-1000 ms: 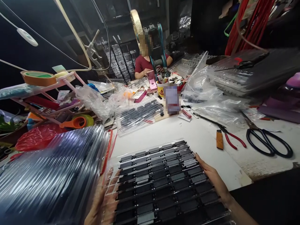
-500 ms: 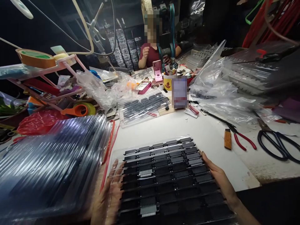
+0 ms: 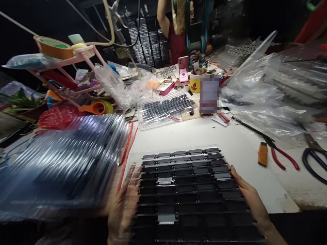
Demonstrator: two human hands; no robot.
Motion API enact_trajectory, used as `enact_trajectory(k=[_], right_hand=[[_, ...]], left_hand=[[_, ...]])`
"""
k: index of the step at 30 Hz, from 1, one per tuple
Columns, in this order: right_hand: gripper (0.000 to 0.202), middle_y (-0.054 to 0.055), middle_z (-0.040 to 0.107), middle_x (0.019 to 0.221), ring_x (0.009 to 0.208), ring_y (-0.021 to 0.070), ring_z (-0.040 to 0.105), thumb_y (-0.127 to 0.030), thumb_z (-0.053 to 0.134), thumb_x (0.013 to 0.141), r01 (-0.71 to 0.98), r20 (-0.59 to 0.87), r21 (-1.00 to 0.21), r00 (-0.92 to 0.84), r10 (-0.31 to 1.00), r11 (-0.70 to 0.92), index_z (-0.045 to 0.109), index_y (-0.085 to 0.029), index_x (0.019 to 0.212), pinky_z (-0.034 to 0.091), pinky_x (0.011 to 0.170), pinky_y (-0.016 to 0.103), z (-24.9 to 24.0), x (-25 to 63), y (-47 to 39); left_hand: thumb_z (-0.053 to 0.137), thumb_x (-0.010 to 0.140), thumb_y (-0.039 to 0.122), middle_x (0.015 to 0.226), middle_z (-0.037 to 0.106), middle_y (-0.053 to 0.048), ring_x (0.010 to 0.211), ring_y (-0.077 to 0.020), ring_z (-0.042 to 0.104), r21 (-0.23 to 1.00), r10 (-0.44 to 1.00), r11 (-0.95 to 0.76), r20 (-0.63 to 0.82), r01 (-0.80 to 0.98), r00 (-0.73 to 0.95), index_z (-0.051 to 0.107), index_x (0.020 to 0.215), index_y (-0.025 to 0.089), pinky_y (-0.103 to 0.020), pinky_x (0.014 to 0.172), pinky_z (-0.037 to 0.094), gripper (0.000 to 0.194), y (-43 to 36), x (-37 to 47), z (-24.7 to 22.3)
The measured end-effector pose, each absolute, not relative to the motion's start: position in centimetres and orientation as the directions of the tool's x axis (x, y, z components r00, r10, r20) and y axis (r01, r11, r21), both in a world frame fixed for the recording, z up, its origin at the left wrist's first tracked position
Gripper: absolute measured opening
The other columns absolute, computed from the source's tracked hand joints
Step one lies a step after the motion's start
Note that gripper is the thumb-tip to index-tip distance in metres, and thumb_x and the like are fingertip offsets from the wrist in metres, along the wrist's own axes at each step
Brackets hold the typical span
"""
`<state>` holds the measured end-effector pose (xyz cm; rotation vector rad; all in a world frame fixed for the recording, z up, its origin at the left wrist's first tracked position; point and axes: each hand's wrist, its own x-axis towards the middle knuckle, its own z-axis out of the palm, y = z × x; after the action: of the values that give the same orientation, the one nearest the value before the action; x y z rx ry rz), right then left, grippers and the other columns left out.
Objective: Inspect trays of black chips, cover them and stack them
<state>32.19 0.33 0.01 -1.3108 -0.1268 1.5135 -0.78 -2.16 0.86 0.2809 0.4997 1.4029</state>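
A clear plastic tray (image 3: 184,194) with rows of black electronic parts with fine metal pins is held up at the front of the table. My left hand (image 3: 127,200) grips its left side, the fingers showing through the clear edge. On the opposite side my right hand (image 3: 246,190) is closed around the edge, its fingers partly hidden by the tray. Two parts in the tray look lighter grey than those around them. Left of my left hand stands a stack of similar clear trays (image 3: 68,163) with dark contents.
Red-handled pliers (image 3: 283,160), an orange piece (image 3: 263,154) and scissors (image 3: 314,156) lie at the right. Behind are another clear tray (image 3: 166,109), a yellow mug (image 3: 195,83), a pink phone (image 3: 183,69) and plastic bags (image 3: 255,92). A co-worker's raised arm (image 3: 163,17) shows beyond.
The view has swung left, so the scene sits farther right in the picture. Both hands still hold the tray. The co-worker's arm is now raised higher.
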Motion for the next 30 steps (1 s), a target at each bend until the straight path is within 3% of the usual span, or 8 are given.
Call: enact_trajectory(k=[5, 8, 12, 16, 21, 27, 30], right_hand=[[0.056, -0.022, 0.060, 0.118, 0.125, 0.0006, 0.042, 0.012, 0.053, 0.068, -0.575, -0.641, -0.690, 0.205, 0.740, -0.439, 0.071, -0.035, 0.094, 0.038, 0.088, -0.002, -1.3, 32.8, 0.0], [0.052, -0.024, 0.060, 0.116, 0.124, 0.0025, 0.044, 0.006, 0.055, 0.069, -0.598, -0.642, -0.671, 0.173, 0.747, -0.438, 0.072, -0.038, 0.090, 0.040, 0.088, 0.000, -0.8, 32.5, 0.1], [0.056, -0.024, 0.060, 0.115, 0.126, 0.0046, 0.041, 0.010, 0.056, 0.063, -0.588, -0.668, -0.653, 0.152, 0.728, -0.477, 0.072, -0.040, 0.082, 0.039, 0.092, 0.004, 0.0, 32.1, 0.0], [0.058, -0.022, 0.058, 0.121, 0.131, 0.0003, 0.032, 0.013, 0.051, 0.065, -0.519, -0.606, -0.739, 0.236, 0.760, -0.428, 0.072, -0.035, 0.090, 0.031, 0.094, 0.000, -0.7, 32.7, -0.1], [0.056, -0.017, 0.057, 0.126, 0.133, 0.0042, 0.032, 0.014, 0.055, 0.065, -0.483, -0.582, -0.766, 0.238, 0.778, -0.425, 0.072, -0.028, 0.099, 0.029, 0.098, 0.003, -1.9, 33.8, 0.0], [0.043, -0.016, 0.060, 0.122, 0.131, 0.0039, 0.035, 0.002, 0.061, 0.073, -0.530, -0.579, -0.754, 0.259, 0.773, -0.388, 0.071, -0.029, 0.100, 0.027, 0.102, 0.006, -1.2, 32.7, 0.1], [0.027, -0.012, 0.065, 0.116, 0.127, 0.0066, 0.042, -0.010, 0.062, 0.080, -0.654, -0.611, -0.658, 0.174, 0.772, -0.374, 0.072, -0.030, 0.094, 0.032, 0.104, 0.015, 0.5, 31.4, 0.5]], left_hand=[[0.026, 0.097, 0.028, 0.149, 0.034, -0.002, 0.137, -0.0195, 0.027, 0.586, 0.970, 0.149, -0.243, -0.796, 0.003, 0.027, 0.144, 0.028, -0.039, 0.115, 0.009, 0.047, -2.0, -0.8, 0.8], [0.030, 0.096, 0.031, 0.148, 0.036, -0.003, 0.136, -0.0227, 0.030, 0.601, 0.959, 0.145, -0.280, -0.786, -0.037, 0.033, 0.142, 0.027, -0.042, 0.115, 0.013, 0.046, -2.1, -0.8, 0.9], [0.034, 0.096, 0.032, 0.147, 0.038, -0.005, 0.134, -0.0242, 0.033, 0.607, 0.954, 0.144, -0.295, -0.782, -0.053, 0.033, 0.142, 0.027, -0.044, 0.114, 0.017, 0.047, -2.2, -0.8, 1.0], [0.034, 0.096, 0.032, 0.145, 0.041, -0.005, 0.132, -0.0242, 0.036, 0.608, 0.950, 0.147, -0.307, -0.780, -0.060, 0.037, 0.141, 0.026, -0.044, 0.113, 0.020, 0.045, -2.1, -0.8, 1.1], [0.035, 0.096, 0.030, 0.143, 0.045, -0.005, 0.131, -0.0230, 0.038, 0.610, 0.934, 0.147, -0.345, -0.779, -0.094, 0.042, 0.137, 0.023, -0.042, 0.114, 0.018, 0.043, -1.9, -0.6, 1.5], [0.034, 0.096, 0.032, 0.145, 0.041, -0.003, 0.136, -0.0205, 0.030, 0.625, 0.924, 0.170, -0.370, -0.762, -0.097, 0.038, 0.140, 0.024, -0.037, 0.115, 0.014, 0.045, -2.0, -0.6, 1.5], [0.025, 0.097, 0.027, 0.147, 0.036, -0.001, 0.137, -0.0147, 0.027, 0.585, 0.956, 0.163, -0.292, -0.794, -0.018, 0.026, 0.145, 0.025, -0.030, 0.114, 0.014, 0.048, -2.2, -0.6, 1.4]])
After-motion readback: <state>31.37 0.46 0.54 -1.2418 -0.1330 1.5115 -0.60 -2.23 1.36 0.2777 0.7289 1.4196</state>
